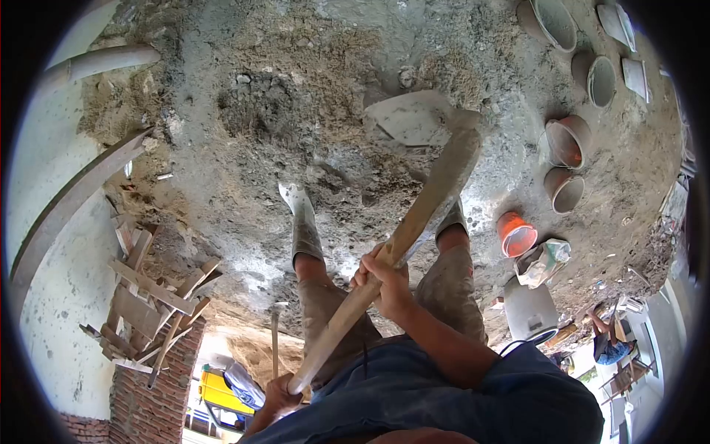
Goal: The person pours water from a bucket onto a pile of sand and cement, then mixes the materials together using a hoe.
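Both my hands grip the long wooden handle of a hoe (344, 314), which slants across the view from lower left to upper right. My right hand (384, 281) is wrapped around the middle of the handle, in front of my legs. Lower down, near my left hip, the fingers of my left hand (282, 394) close around the handle's end. The broad, mud-coated blade (410, 118) is at the far end, over the rough ground ahead of my boots. A dug-up patch of dark, lumpy soil or mortar (270, 107) lies left of the blade.
Several buckets stand to the right, among them an orange one (517, 234), beside a crumpled sack (543, 263) and a grey drum (530, 309). Scrap wood (148, 296) is piled at left by a wall. A person (612, 344) is at far right; a yellow machine (224, 392) is lower left.
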Available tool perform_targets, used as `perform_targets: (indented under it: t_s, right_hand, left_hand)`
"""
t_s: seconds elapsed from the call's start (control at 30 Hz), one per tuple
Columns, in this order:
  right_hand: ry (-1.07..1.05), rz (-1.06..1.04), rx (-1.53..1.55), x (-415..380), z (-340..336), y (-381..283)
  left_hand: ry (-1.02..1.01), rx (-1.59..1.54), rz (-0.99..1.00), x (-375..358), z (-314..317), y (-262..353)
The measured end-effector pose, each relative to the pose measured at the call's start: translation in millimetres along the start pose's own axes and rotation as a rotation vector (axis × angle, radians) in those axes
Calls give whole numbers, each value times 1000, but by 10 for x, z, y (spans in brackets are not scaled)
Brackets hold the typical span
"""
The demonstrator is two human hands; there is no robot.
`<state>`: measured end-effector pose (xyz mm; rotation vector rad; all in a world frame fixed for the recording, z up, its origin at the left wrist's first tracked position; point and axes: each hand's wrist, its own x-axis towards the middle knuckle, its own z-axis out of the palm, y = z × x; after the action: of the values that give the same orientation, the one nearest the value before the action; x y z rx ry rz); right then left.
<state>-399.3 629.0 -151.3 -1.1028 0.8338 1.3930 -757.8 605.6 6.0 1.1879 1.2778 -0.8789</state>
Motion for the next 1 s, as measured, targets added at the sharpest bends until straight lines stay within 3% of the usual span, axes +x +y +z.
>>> perform_targets:
  t_s: [0.07, 0.13, 0.17, 0.27, 0.3, 0.4, 0.43, 0.47, 0.53, 0.6, 0.67, 0.7, 0.77, 0.8, 0.87, 1.0]
  right_hand:
    - [20, 106, -26, 287, -38, -48]
    - [23, 171, -127, 1157, -49, -177]
    - [145, 207, -226, 1483, 85, -267]
    - [197, 33, -520, 1847, 452, -706]
    - [199, -27, -585, 1910, 534, -858]
    - [25, -274, -657, 2093, 810, -1458]
    - [59, -384, -736, 2192, 946, -1646]
    - [-76, -559, -748, 2535, 982, -1867]
    - [-26, -450, -757, 2547, 1485, -2171]
    - [131, -235, -913, 2372, 1661, -2079]
    - [-161, -443, -879, 2917, 1195, -1509]
    - [83, -242, -841, 2852, 1057, -1213]
    - [46, -129, -642, 2405, 756, -911]
    - [78, -27, -634, 2263, 596, -797]
    - [117, 26, -534, 1713, 336, -702]
    - [167, -2, -358, 953, -180, -915]
  left_hand:
    - [14, -119, 14, -112, 125, 236]
    - [-168, -114, -302, 445, 128, 700]
    - [-110, -216, -207, 657, 181, 901]
    - [32, -277, -2, 1237, 383, 1223]
    - [-4, -312, 28, 1459, 446, 1252]
    - [20, -402, 196, 2212, 485, 1520]
    - [64, -382, 261, 2489, 371, 1725]
    - [149, -391, 280, 2757, 279, 1889]
    - [211, -389, 322, 3138, -50, 2193]
    - [214, -411, 278, 2919, 2, 2183]
    - [189, -525, 167, 2454, 214, 2129]
    - [147, -608, 100, 2140, 405, 1993]
    - [77, -551, 44, 1596, 524, 1855]
    - [-95, -484, -218, 1340, 528, 1712]
    - [-46, -328, -284, 752, 434, 1965]
    - [-198, -448, -118, 608, 445, 1606]
